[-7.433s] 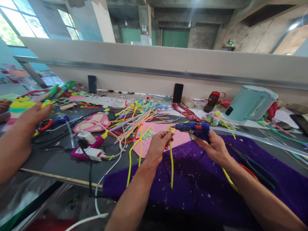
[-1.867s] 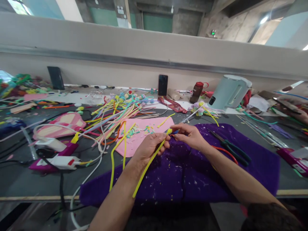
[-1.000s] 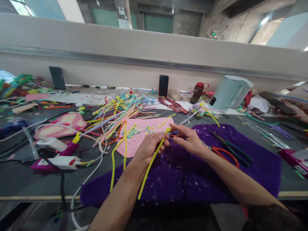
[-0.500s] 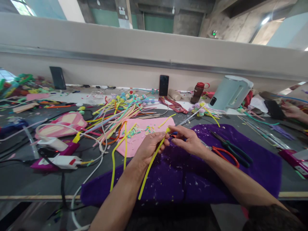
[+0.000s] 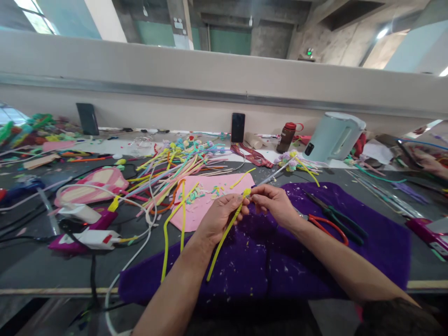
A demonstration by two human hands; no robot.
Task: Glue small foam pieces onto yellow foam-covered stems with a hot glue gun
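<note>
A yellow pipe cleaner (image 5: pixel 224 240) with a small, bunched yellow head (image 5: pixel 247 192) is pinched between the thumb and fingers of my left hand (image 5: pixel 224 212); its stem slants down toward me. Close against the right side of that head, my right hand (image 5: pixel 271 200) has its thumb and forefinger pinched together. The fingertips hide exactly what they grip. Under both hands spreads a purple cloth (image 5: pixel 241 266) dotted with scraps. Beside my left hand, more yellow pipe cleaners (image 5: pixel 165 242) lie across a pink sheet (image 5: pixel 178 217) strewn with short cut bits.
Red-handled scissors (image 5: pixel 329 226) and green-handled pliers (image 5: pixel 345 219) lie on the cloth at right. Colourful pipe cleaners (image 5: pixel 182 163) pile up behind the pink sheet. White cables and a power strip (image 5: pixel 66 242) sit left. A kettle (image 5: pixel 334 137) and bottle (image 5: pixel 287 137) stand behind; another person's hand (image 5: pixel 434 163) is far right.
My right fingers have come together at the yellow head, where they were spread apart before. The pipe cleaner has shifted slightly right, and its head shows more fully.
</note>
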